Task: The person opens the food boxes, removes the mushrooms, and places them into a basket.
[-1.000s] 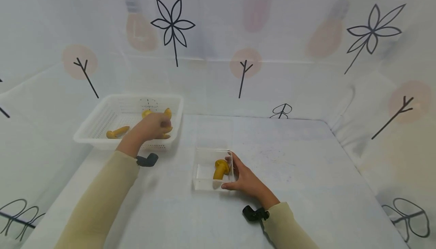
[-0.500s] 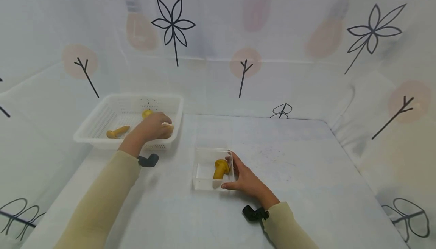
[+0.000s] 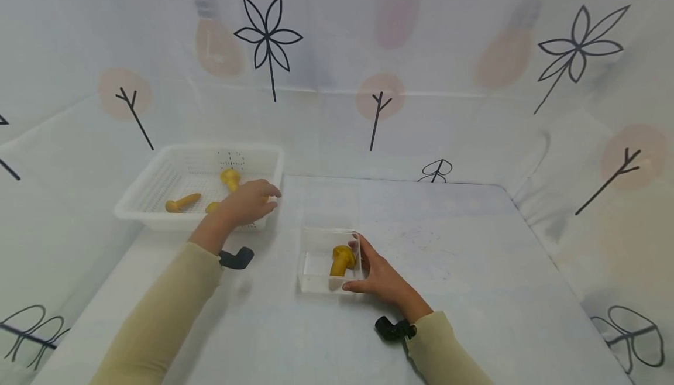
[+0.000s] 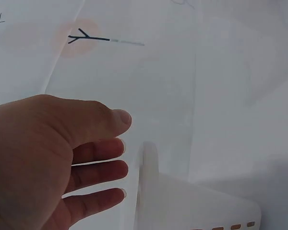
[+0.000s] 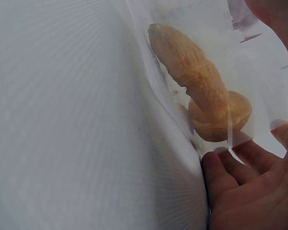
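In the head view my left hand (image 3: 250,202) is over the right end of a white perforated basket (image 3: 142,217). The left wrist view shows its thumb and fingers (image 4: 101,171) relaxed, nothing between them, beside the basket's rim (image 4: 150,167). Yellow mushrooms lie in the basket: one mushroom (image 3: 182,202) at the left, another mushroom (image 3: 230,178) at the back, and part of a third by my wrist. My right hand (image 3: 381,277) grips the right side of a clear plastic box (image 3: 312,282), thumb in front and fingers behind. Inside leans one yellow mushroom (image 3: 341,261), its cap toward my fingers in the right wrist view.
The box and basket stand on a white-covered table (image 3: 447,268), the basket at the back left. White printed cloth (image 3: 321,133) rises behind and at both sides. Each wrist carries a small black camera, such as the left camera (image 3: 237,258).
My left hand has moved right toward the basket's edge and its fingers have spread, with the mushrooms at its fingers let go. The right hand and the box have stayed put.
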The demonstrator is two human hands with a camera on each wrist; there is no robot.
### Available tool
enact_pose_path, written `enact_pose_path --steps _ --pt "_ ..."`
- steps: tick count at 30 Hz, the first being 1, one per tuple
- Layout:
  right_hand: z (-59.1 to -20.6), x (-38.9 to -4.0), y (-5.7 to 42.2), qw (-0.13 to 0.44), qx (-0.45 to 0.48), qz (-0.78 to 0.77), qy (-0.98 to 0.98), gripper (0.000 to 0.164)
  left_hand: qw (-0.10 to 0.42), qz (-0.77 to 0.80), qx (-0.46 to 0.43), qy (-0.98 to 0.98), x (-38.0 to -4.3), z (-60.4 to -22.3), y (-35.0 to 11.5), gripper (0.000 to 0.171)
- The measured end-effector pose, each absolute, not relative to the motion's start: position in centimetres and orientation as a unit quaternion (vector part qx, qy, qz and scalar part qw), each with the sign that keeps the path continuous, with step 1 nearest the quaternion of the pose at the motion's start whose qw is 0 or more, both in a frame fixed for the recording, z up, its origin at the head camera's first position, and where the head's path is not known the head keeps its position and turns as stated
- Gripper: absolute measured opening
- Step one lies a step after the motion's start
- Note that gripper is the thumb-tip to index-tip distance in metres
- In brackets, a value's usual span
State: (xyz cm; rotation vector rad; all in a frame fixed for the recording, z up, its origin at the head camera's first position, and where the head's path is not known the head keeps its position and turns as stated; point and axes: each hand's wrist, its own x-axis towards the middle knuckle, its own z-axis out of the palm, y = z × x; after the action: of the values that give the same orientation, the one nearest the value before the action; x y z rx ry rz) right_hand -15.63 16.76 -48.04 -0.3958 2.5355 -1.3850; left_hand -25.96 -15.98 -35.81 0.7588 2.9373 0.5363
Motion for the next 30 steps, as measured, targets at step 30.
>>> enact_pose_path --steps 30 --pt "-47.7 -15.4 16.6 0.107 -0.126 -0.46 0.872 0.12 0.053 0.184 0.335 0.923 -21.2 -35.9 -9.8 0.034"
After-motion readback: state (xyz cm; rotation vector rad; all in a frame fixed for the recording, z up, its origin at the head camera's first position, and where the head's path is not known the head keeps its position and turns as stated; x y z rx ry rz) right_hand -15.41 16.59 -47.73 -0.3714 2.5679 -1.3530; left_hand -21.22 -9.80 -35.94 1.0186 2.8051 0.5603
